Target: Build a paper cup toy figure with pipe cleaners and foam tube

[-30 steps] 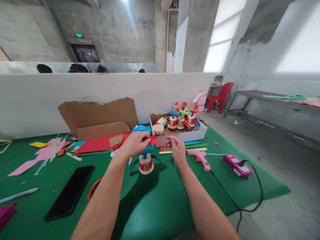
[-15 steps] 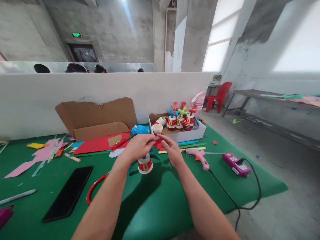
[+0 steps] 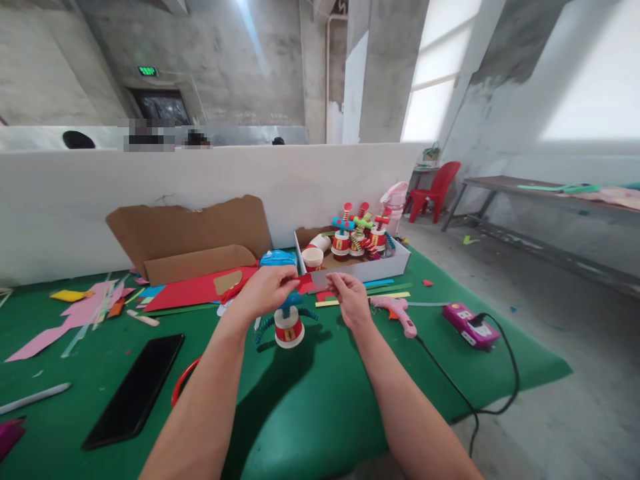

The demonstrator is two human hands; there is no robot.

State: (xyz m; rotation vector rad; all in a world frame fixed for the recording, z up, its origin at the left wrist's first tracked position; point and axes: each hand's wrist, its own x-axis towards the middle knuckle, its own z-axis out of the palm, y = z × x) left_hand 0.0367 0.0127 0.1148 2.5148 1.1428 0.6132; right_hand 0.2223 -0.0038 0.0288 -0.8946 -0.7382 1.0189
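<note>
My left hand [image 3: 273, 288] is closed in a pinch on the left end of a small red paper strip [image 3: 305, 284]. My right hand [image 3: 350, 299] pinches the other end, where the strip looks greyish and shiny. Below the left hand, a figure made from a small paper cup [image 3: 289, 331] with a red band stands on the green table. It has dark teal coiled arms and a blue piece on top, partly behind my fingers. Red scissors [image 3: 185, 380] lie partly under my left forearm.
A white box [image 3: 360, 268] holds several finished cup figures and loose paper cups. A pink glue gun [image 3: 397, 313] lies at right, its cord running past a purple power strip [image 3: 470, 325]. A black phone [image 3: 135, 390], coloured paper scraps and cardboard [image 3: 190, 230] are at left.
My hands have moved apart, and the red strip now shows stretched between them. My right hand's fingers, earlier extended, have closed into a pinch. The view has shifted slightly.
</note>
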